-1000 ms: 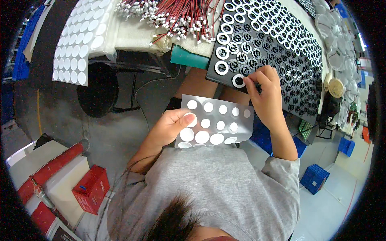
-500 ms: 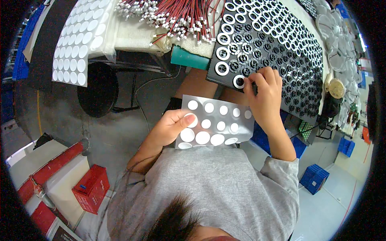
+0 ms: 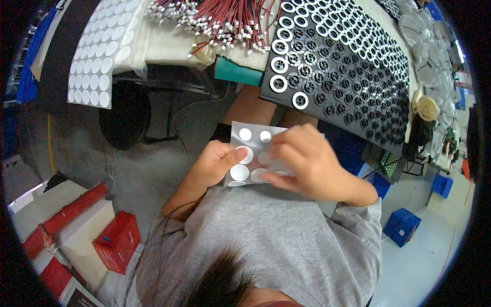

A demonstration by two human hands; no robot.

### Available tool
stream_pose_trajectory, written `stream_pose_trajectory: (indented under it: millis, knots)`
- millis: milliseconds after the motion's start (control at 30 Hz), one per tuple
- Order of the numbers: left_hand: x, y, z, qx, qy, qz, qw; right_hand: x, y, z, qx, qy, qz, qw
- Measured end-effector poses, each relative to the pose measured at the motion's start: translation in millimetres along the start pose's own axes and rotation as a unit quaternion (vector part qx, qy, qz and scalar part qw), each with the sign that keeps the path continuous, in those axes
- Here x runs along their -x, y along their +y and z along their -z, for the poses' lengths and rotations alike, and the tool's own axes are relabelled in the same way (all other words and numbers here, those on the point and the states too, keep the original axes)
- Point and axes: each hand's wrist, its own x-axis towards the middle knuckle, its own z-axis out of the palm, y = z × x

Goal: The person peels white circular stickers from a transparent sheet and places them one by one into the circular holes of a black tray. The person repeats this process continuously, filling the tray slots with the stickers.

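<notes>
In front of my shirt, my left hand [image 3: 212,161] pinches the left side of a translucent sheet [image 3: 254,148] of round white stickers, its thumb lying over one of them. My right hand [image 3: 312,166], smeared by motion, is over the right part of that sheet and hides several stickers. Whether it holds anything cannot be made out. Beyond my hands, a black board [image 3: 271,93] carries rows of black round parts [image 3: 353,94] and white rings. One white ring [image 3: 300,101] lies at the board's near edge.
Another sticker sheet [image 3: 102,61] hangs over the table edge at left. Red and black wires [image 3: 230,25] with white connectors are heaped beside a green panel [image 3: 238,71]. A black stool [image 3: 124,112] stands below. Crates on the floor are red [image 3: 117,243] and blue [image 3: 402,227].
My right hand has left the white ring at the board's near edge and come down toward me, over the sticker sheet. My left hand stays in place on the sheet.
</notes>
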Motion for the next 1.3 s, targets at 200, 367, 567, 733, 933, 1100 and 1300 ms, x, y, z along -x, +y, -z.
stream_pose_trajectory:
  millis: [200,367,567,733,933,1100,1300]
  knots:
    - [6.1,5.8,5.0,-0.120,-0.042,-0.031,0.991,3.1,-10.7,-19.0,-0.027,-0.023,0.002,0.999]
    - [10.8,27.7,-3.7,-0.284,-0.076,-0.155,0.943,2.7,-11.7,-18.4,-0.027,0.000,-0.008,1.000]
    - [11.7,22.7,3.5,-0.349,-0.111,-0.174,0.914,0.0,-10.1,-20.8,0.004,0.032,0.084,0.996]
    - [7.7,18.8,0.8,-0.344,-0.122,-0.209,0.907,-5.7,1.2,-17.7,-0.064,0.007,0.077,0.995]
    - [2.0,15.9,-3.5,-0.324,-0.116,-0.140,0.929,-16.9,27.4,12.7,0.020,0.037,-0.005,0.999]
    - [-0.5,13.0,0.8,-0.300,-0.097,-0.143,0.938,-17.6,76.4,32.8,-0.026,0.100,-0.206,0.973]
    - [-0.7,11.1,6.2,-0.266,-0.100,-0.118,0.952,-17.4,94.9,21.7,-0.062,0.099,-0.269,0.956]
